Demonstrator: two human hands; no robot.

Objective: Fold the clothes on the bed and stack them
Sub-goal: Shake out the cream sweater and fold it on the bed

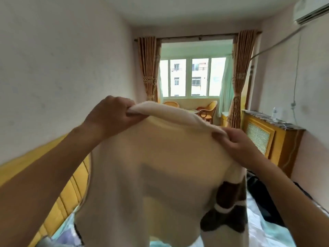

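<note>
Left hand (110,113): raised in front of the person, fingers curled over and thumb beneath, pinching one end of the cream sweater's rolled collar edge.
Right hand (235,141): raised a little lower than the left, fingers curled, pinching the other end of the same collar edge.
Cream sweater (160,166): held up in the air between both hands, its body hanging down and spread wide, blocking most of the lower middle of the view; the collar band runs slanted from the left hand down to the right hand.
Sleeve (229,207): hangs at the sweater's right side, with dark brown and grey bands divided by a cream stripe.
Bed (263,234): below the hanging sweater, covered with a pale blue and white patterned sheet; the sweater's lower edge goes out of the bottom of the view, so whether it touches the bed cannot be told.
Headboard (58,202): yellow wood with slats, along the left wall.
Dark garment (263,198): lies on the bed's right part, behind the right forearm.
Window (192,77): at the far end of the room, framed by brown curtains (147,68).
Wicker chairs (208,109): under the window.
Wooden cabinet (267,138): against the right wall.
Air conditioner (311,9): high on the right wall.
</note>
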